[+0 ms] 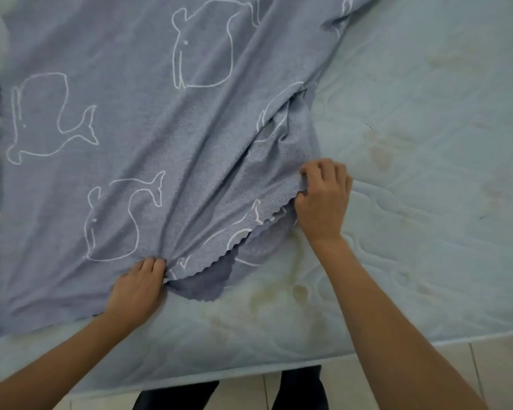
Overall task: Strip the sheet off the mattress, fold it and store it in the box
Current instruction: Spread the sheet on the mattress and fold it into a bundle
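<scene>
- The sheet (125,137), blue-grey with white whale outlines, lay over the left part of the mattress (433,119). It was fairly flat at the far left and rumpled into diagonal folds toward the middle.
- The left hand (137,287) sat near the front of the bed. Its fingers were curled into a bunch of sheet, gripping it just beside the scalloped hem (219,255).
- Between the hands the hem ran up and to the right, with a second, darker layer of the same cloth showing beneath it.
- The right hand (323,199) pinched the hem farther out, fingers curled over the top. The thumb's hold underneath could not be made out.
- To the right, the pale quilted mattress was bare and blotched with stains. So the sheet was partly stripped, not yet folded.
- Below the mattress edge, tiled floor (427,371) and dark trousers (299,389) showed. No box was in view.
- Likely trouble: the two grips took uneven amounts of cloth, so a pull could have skewed the fold.
- The doubled layer could have slipped free from under the hem and left a lopsided bundle.
- The far-left portion might have dragged or snagged at the mattress edge, or slid onto the floor.
</scene>
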